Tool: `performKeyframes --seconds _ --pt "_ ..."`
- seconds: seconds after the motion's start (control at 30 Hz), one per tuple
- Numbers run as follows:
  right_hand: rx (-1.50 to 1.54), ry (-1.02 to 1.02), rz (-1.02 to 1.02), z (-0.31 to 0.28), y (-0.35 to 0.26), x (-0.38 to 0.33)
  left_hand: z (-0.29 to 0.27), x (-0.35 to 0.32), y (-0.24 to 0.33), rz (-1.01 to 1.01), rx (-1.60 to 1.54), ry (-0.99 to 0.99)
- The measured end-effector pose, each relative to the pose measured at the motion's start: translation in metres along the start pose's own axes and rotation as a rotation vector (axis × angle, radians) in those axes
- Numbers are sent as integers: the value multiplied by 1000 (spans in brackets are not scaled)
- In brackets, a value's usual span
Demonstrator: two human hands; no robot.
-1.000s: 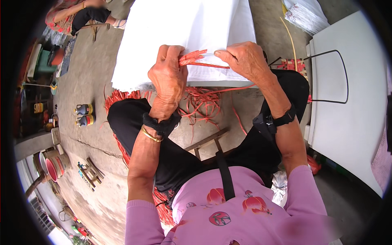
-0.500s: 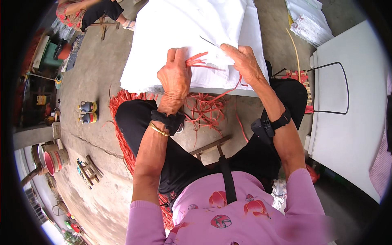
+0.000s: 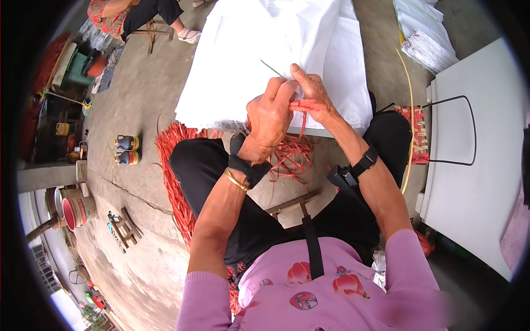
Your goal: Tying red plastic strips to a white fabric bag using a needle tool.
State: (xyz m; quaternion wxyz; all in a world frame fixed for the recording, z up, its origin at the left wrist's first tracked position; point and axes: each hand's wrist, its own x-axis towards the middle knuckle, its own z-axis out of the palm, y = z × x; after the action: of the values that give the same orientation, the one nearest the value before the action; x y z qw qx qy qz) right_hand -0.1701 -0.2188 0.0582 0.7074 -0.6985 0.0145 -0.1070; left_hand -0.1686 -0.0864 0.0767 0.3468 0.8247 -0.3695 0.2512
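My left hand (image 3: 270, 113) is closed round a bunch of red plastic strips (image 3: 306, 105), whose ends stick out toward my right wrist. Close against it, my right hand (image 3: 316, 94) is closed on a long thin dark needle (image 3: 270, 67) that points up and to the left. A red strand hangs down between the hands. Both hands are over a stack of white sacks (image 3: 243, 60). The fingertips of each hand are partly hidden by the other, so how the strips and needle meet cannot be seen.
A heap of red strips (image 3: 175, 149) lies left of my knee, with a tangle (image 3: 295, 154) under the sacks' edge. At right stand a white cabinet (image 3: 469, 154) and a woven-seat chair (image 3: 420, 132). Two dark bottles (image 3: 127, 150) are on the floor. Another person (image 3: 149, 19) sits far left.
My hands have come together, the left moving right and the right moving left. The strip ends now point rightward across my right hand. The view has shifted slightly.
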Motion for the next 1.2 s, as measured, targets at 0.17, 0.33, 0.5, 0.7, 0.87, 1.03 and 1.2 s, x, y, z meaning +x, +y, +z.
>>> performKeyframes --seconds 0.17,0.33,0.5,0.7,0.87,1.03,1.2 --pt "111 50 237 -6 -15 3 -30 -5 -22 -242 215 70" --pt "-358 -6 208 -20 -14 4 -44 -10 -45 -257 266 77" --pt "-896 -5 -127 -9 5 3 -30 -5 -34 -119 197 199" --pt "-168 -41 19 8 9 13 6 -4 -19 -72 144 -47" --pt "58 119 194 15 -26 15 -28 -7 -24 -175 261 74" --pt "-315 -54 244 -1 -11 25 -38 -9 -29 -177 336 19" --pt "-438 -103 98 6 -13 15 -16 -6 -34 -73 202 17"
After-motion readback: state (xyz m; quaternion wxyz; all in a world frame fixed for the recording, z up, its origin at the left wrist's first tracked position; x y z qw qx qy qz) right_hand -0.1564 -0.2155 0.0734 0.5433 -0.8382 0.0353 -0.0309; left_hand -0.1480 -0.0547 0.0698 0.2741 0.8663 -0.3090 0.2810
